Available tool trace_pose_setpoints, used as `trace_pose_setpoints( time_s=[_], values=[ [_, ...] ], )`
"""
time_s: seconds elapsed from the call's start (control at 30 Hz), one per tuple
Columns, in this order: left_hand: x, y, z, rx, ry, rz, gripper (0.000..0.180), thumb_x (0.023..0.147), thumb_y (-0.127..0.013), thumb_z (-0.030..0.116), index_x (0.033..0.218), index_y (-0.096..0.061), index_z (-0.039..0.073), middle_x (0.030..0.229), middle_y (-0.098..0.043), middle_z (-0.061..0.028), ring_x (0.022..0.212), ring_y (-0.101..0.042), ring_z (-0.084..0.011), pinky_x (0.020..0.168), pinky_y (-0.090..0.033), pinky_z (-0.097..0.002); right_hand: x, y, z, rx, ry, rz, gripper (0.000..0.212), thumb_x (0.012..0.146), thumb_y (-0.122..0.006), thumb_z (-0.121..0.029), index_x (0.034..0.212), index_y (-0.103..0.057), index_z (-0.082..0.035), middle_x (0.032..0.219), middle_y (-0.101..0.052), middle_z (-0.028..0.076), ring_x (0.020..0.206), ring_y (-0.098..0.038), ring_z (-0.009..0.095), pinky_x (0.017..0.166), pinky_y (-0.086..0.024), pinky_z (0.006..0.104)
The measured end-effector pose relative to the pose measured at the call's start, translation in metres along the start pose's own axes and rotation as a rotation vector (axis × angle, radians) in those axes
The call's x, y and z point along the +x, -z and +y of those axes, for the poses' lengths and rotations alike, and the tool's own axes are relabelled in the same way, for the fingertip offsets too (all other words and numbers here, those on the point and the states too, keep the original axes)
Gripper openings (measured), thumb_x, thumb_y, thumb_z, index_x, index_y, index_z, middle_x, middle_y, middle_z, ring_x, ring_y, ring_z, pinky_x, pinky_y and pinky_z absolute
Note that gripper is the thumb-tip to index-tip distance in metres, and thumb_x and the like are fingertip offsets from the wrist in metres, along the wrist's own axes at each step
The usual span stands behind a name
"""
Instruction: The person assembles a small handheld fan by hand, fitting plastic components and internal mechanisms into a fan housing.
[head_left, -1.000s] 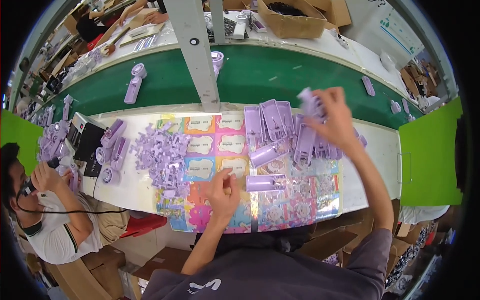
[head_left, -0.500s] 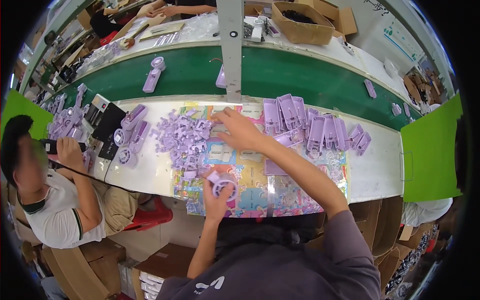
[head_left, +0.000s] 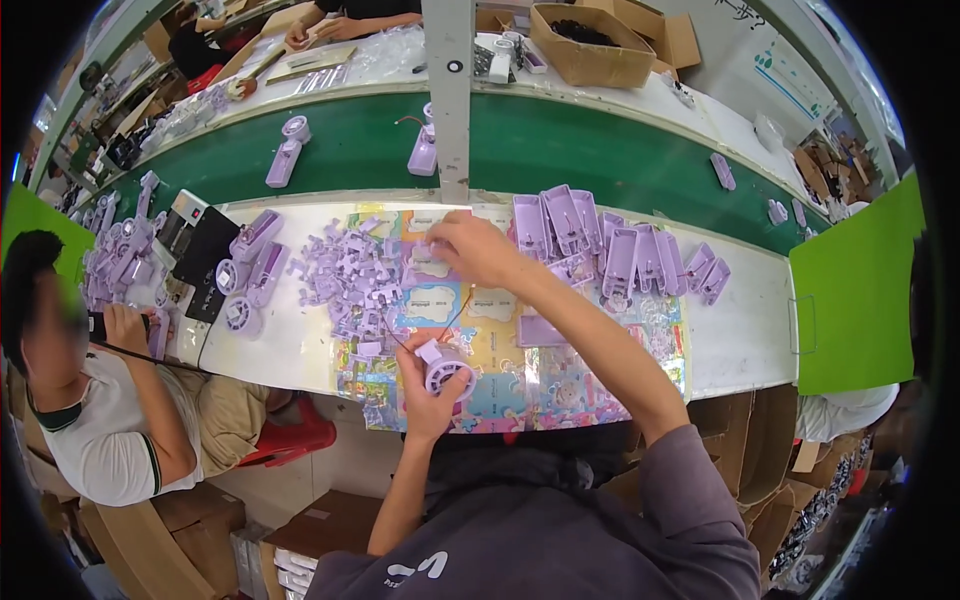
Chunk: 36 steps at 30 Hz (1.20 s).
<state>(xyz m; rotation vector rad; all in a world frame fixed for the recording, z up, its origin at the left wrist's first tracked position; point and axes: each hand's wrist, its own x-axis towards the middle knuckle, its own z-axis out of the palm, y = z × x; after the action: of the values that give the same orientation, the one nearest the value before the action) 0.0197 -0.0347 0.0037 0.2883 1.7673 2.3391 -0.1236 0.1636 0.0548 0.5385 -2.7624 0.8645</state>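
- Two bare hands over the printed sheet (head_left: 500, 388): left hand (head_left: 427, 398) low, right hand (head_left: 473, 250) farther out, almost straight beyond it.
- Left grip: closed round a purple fan head (head_left: 449, 377), thumb on the near-right rim, fingers on the left side.
- Fan head is round; its only clear direction is the short neck (head_left: 429, 351), pointing away and to the left, toward the pile of small purple parts (head_left: 352, 278).
- Thin wires (head_left: 463, 308) show between the two hands, on the far side of the fan head.
- Right grip: fingers bent, tips close together, pointing left. Something pale purple may be at the tips; can't tell whether it's held.
- Pile sits left of the right fingertips, and beyond-left of the left hand. Both hands near its right side; the right is level with its far half, the left with its near edge.
- Handle shells (head_left: 621, 262) lie right of the right hand, long axes mostly pointing away from the person. One lone shell (head_left: 539, 331) lies crosswise, beside the right forearm.
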Motion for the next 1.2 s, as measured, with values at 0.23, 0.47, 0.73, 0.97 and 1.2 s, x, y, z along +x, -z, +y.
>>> trace_pose_setpoints(
  time_s=[0.23,0.47,0.73,0.97,1.2],
  values=[
    [0.002,0.003,-0.004,0.035,-0.05,0.048,0.051,0.086,-0.075,0.006,0.125,-0.042,0.004,0.113,-0.059,-0.0091,0.099,-0.058,-0.0149,0.086,-0.05,-0.0289,0.0,0.027,-0.014,0.019,-0.134,-0.111,0.026,0.094,-0.062,-0.02,0.11,-0.073,-0.002,0.093,-0.071,0.018,0.091,-0.068,0.04,0.085,-0.053,0.048],
    [0.009,-0.001,-0.002,0.0,-0.043,0.015,0.047,0.086,-0.075,0.005,0.128,-0.053,0.002,0.113,-0.063,-0.007,0.101,-0.063,-0.0141,0.087,-0.051,-0.0296,-0.012,0.022,0.0,0.26,-0.18,-0.055,0.021,0.096,-0.066,-0.017,0.11,-0.073,-0.002,0.089,-0.071,0.007,0.078,-0.066,0.018,0.072,-0.053,0.0315],
    [0.006,0.01,0.025,-0.094,0.142,-0.147,0.043,0.08,-0.083,0.006,0.119,-0.067,-0.004,0.105,-0.069,-0.0055,0.095,-0.065,-0.0134,0.087,-0.051,-0.0275,-0.062,0.074,-0.058,0.375,0.062,-0.119,0.02,0.096,-0.061,-0.007,0.112,-0.074,-0.007,0.102,-0.065,0.011,0.093,-0.063,0.025,0.08,-0.052,0.0347],
    [0.011,-0.008,0.039,0.208,0.158,-0.348,0.035,0.084,-0.082,0.014,0.11,-0.068,-0.004,0.096,-0.068,-0.0033,0.087,-0.061,-0.0082,0.075,-0.05,-0.0249,-0.128,0.062,-0.086,0.304,0.036,-0.029,0.015,0.091,-0.07,-0.008,0.105,-0.07,-0.003,0.101,-0.064,0.012,0.091,-0.065,0.031,0.08,-0.053,0.0391],
    [0.006,-0.032,0.04,0.188,0.146,-0.349,0.028,0.092,-0.075,0.011,0.114,-0.062,-0.002,0.096,-0.065,-0.0021,0.087,-0.059,-0.0079,0.077,-0.049,-0.0237,-0.175,0.044,-0.092,0.226,-0.209,0.204,0.027,0.09,-0.073,-0.008,0.115,-0.065,-0.003,0.092,-0.065,0.014,0.081,-0.067,0.031,0.071,-0.054,0.0371]
  ],
)
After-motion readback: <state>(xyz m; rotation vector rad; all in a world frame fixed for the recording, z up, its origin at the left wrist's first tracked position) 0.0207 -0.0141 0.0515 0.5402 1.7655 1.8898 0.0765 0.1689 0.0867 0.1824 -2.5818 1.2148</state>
